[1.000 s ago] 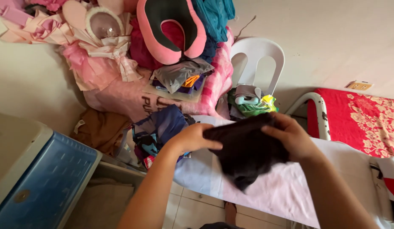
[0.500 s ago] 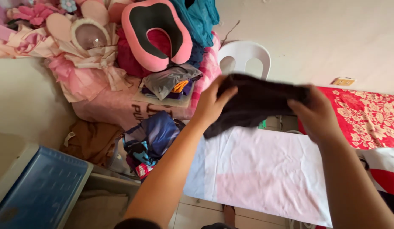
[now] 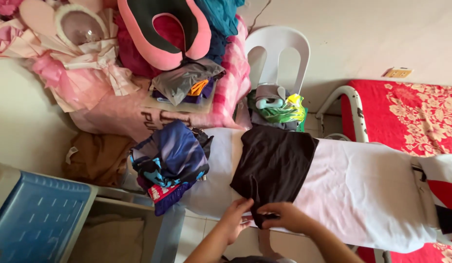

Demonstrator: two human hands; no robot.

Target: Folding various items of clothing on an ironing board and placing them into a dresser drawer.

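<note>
A black garment [image 3: 274,163] lies spread flat on the white-covered ironing board [image 3: 372,195]. Both hands are at its near hem, close together. My left hand [image 3: 237,216] pinches the hem's left part, and my right hand [image 3: 283,216] grips the hem beside it. A heap of blue patterned clothes [image 3: 170,158] sits on the board's left end, just left of the black garment.
A white plastic chair [image 3: 279,53] behind the board carries folded green and grey clothes [image 3: 277,107]. A pink neck pillow [image 3: 162,34] tops a pile of clothes at the back left. A blue plastic crate [image 3: 36,219] stands lower left; a red floral bed [image 3: 416,114] at right.
The black garment was held up in the air in both hands; now it lies spread on the board. Both hands came down to its near hem.
</note>
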